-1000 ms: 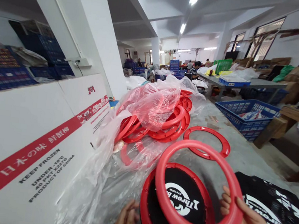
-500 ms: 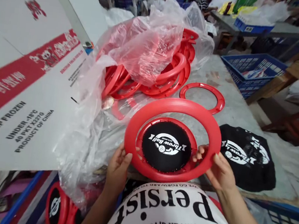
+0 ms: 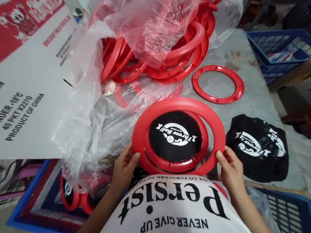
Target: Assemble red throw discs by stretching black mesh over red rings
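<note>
Red ring point(image 3: 142, 130) shifted leftward over black disc point(image 3: 174, 152), left hand point(image 3: 124, 166) now gripping ring left of disc, right hand point(image 3: 231, 170) farther right of disc

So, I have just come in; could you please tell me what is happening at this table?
A person holds a large red ring by its two sides, the left hand at one edge and the right hand at the other. Through it shows a black printed disc with its own red rim; whether the two touch, I cannot tell. Black printed cloth lies to the right, a thinner ring lies farther back, and many more are heaped under clear plastic.
</note>
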A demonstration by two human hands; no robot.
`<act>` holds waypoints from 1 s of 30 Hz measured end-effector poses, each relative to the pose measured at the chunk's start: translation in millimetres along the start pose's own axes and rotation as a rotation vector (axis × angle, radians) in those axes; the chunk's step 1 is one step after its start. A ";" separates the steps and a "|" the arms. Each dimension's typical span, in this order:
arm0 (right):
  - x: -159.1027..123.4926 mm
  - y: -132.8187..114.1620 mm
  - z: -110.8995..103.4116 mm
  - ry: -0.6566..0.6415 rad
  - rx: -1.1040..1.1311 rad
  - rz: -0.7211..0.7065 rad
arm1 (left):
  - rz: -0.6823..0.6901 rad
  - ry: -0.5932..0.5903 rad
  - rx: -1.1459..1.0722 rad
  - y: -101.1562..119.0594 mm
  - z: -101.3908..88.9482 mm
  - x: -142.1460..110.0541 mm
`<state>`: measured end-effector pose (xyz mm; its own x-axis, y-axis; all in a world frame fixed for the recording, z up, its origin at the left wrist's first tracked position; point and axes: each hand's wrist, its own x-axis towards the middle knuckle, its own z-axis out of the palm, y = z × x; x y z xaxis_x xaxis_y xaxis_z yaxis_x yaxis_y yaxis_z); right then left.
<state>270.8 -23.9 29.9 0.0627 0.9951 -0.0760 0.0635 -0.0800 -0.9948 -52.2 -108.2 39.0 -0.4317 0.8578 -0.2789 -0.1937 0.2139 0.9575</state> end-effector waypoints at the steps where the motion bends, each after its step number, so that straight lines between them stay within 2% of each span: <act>1: -1.0 1.9 -3.1 -0.003 -0.052 -0.004 | 0.012 0.004 0.031 -2.1 -1.5 -1.6; 5: 6.2 5.8 -10.9 -0.024 -0.299 -0.042 | 0.016 -0.012 0.131 -2.3 1.5 1.8; 9: 31.0 10.7 -5.9 -0.040 -0.452 -0.072 | 0.033 -0.012 0.181 3.7 13.7 24.9; 13: 52.7 9.3 8.4 -0.053 -0.845 -0.065 | 0.098 0.022 0.535 0.7 17.4 54.7; 17: 54.4 1.9 20.7 -0.116 -1.202 0.000 | 0.149 0.020 0.839 -8.6 13.6 70.8; 22: 53.6 -2.9 25.1 -0.113 -1.286 0.018 | 0.191 0.020 0.924 -10.4 12.1 71.9; 26: 57.5 -3.6 25.0 -0.133 -1.353 0.031 | 0.194 -0.007 0.938 -6.5 13.0 71.7; 30: 55.3 -2.1 26.1 -0.158 -1.391 0.028 | 0.205 0.016 0.925 -7.2 10.9 72.0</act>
<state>248.2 32.8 26.0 -0.0253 0.9808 -0.1933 0.9930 0.0024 -0.1179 -72.3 -42.9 12.8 -0.3932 0.9147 -0.0935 0.6593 0.3514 0.6647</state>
